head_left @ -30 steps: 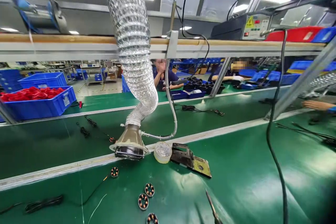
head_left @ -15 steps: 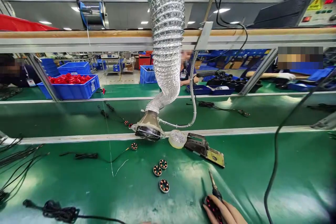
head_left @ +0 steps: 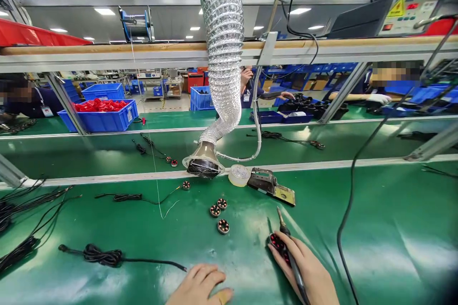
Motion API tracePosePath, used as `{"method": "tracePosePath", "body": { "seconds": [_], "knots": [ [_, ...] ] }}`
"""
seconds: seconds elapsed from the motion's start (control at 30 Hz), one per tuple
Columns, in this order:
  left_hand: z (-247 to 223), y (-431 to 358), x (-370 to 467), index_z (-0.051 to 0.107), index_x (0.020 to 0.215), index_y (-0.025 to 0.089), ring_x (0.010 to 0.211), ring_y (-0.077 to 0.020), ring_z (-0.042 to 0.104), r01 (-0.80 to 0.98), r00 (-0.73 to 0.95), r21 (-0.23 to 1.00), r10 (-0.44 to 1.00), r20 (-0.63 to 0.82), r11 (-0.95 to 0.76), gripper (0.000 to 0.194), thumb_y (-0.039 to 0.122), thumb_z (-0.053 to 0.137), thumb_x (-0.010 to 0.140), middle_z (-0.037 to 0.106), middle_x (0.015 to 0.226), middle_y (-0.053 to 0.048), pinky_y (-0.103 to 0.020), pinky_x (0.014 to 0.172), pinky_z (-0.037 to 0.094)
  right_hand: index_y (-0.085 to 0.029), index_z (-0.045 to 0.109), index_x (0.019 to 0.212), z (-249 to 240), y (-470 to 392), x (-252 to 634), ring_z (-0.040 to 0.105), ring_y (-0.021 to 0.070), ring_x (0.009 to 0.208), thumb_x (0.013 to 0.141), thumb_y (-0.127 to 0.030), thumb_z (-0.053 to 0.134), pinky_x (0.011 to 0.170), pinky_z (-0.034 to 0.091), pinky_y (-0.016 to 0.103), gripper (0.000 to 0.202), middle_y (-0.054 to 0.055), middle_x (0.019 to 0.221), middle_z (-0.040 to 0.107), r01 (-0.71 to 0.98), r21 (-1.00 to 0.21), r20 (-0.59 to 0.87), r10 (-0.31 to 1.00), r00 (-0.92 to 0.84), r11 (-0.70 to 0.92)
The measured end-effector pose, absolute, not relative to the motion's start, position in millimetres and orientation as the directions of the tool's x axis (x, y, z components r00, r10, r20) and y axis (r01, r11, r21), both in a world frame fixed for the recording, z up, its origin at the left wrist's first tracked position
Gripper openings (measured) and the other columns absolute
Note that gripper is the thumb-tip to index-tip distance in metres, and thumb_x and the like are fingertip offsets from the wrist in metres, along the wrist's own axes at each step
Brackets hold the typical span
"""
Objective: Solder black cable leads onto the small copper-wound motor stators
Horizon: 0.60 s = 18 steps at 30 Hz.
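The right hand (head_left: 310,272) pinches black ring-shaped parts with red marks (head_left: 279,244) and a black-handled soldering iron (head_left: 294,261); the left hand's (head_left: 202,286) slightly spread fingers rest at the green table's (head_left: 250,257) near edge.

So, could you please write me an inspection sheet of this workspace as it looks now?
Surface: glossy green mat, creased at the right.
Job's things: soldering iron and round coils in the right hand; three loose coils ahead of the hands.
Clutter: round pale item and dark metal stand near the rail.
Hands: right closed round the iron; left low over the mat, nothing seen in it.
Cables: bundled black cable ending near the left hand, more at the far left; black cord across the right side.
Surroundings: silver duct, blue bin of red parts, people beyond.
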<state>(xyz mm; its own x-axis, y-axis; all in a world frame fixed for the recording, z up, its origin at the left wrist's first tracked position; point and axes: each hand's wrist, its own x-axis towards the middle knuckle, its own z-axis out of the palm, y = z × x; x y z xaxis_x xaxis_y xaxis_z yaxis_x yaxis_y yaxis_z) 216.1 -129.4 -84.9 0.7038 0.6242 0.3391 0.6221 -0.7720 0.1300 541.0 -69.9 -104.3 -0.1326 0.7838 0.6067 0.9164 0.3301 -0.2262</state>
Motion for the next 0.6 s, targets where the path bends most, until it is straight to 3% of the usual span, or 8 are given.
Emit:
{"method": "tracePosePath", "body": {
  "seconds": [0.2,0.3,0.37,0.5,0.6],
  "knots": [
    [-58.3,-131.4,207.4,0.049,0.142,0.025,0.128,-0.0288,0.052,0.556,0.757,0.297,0.621,0.203,-0.776,0.058,0.043,0.067,0.091,0.06,0.136,-0.011,-0.044,0.111,0.043,-0.021,0.059,0.126,-100.5,-70.2,537.0,0.071,0.0233,0.083,0.098,-0.048,0.054,0.072,0.057,0.034,0.04,0.01,0.106,0.07,0.914,-0.245,0.61,0.784,-0.113,0.322],
    [-51.2,-134.1,205.9,0.044,0.148,0.027,0.135,-0.034,0.046,0.566,0.747,0.391,0.652,0.129,-0.726,0.082,0.056,0.076,0.078,0.052,0.146,-0.012,-0.051,0.114,0.039,-0.02,0.061,0.126,-98.8,-70.9,535.1,0.07,0.0231,0.085,0.096,-0.047,0.058,0.075,0.056,0.034,0.04,0.01,0.105,0.07,0.914,-0.258,0.605,0.79,-0.1,0.313],
    [-48.0,-135.0,206.9,0.044,0.148,0.028,0.137,-0.0364,0.044,0.589,0.737,0.417,0.672,0.073,-0.692,0.092,0.056,0.083,0.069,0.049,0.15,-0.011,-0.054,0.115,0.039,-0.021,0.061,0.126,-98.1,-71.0,534.3,0.069,0.0231,0.087,0.095,-0.045,0.059,0.076,0.056,0.034,0.04,0.01,0.106,0.069,0.916,-0.263,0.599,0.795,-0.092,0.304],
    [-48.8,-132.8,208.5,0.047,0.145,0.028,0.138,-0.0374,0.044,0.617,0.727,0.399,0.685,0.039,-0.678,0.092,0.044,0.088,0.064,0.05,0.15,-0.012,-0.055,0.113,0.041,-0.019,0.06,0.127,-95.3,-69.9,532.9,0.069,0.023,0.089,0.095,-0.039,0.06,0.077,0.056,0.034,0.038,0.011,0.106,0.068,0.913,-0.273,0.598,0.797,-0.085,0.302],
    [-57.5,-127.3,206.0,0.048,0.146,0.029,0.135,-0.037,0.047,0.584,0.75,0.366,0.654,0.099,-0.724,0.09,0.045,0.087,0.066,0.051,0.149,-0.012,-0.053,0.11,0.046,-0.019,0.06,0.128,-91.9,-68.1,531.8,0.068,0.0239,0.091,0.094,-0.036,0.061,0.079,0.056,0.035,0.038,0.011,0.107,0.068,0.915,-0.278,0.6,0.797,-0.071,0.292]
  ]
}}
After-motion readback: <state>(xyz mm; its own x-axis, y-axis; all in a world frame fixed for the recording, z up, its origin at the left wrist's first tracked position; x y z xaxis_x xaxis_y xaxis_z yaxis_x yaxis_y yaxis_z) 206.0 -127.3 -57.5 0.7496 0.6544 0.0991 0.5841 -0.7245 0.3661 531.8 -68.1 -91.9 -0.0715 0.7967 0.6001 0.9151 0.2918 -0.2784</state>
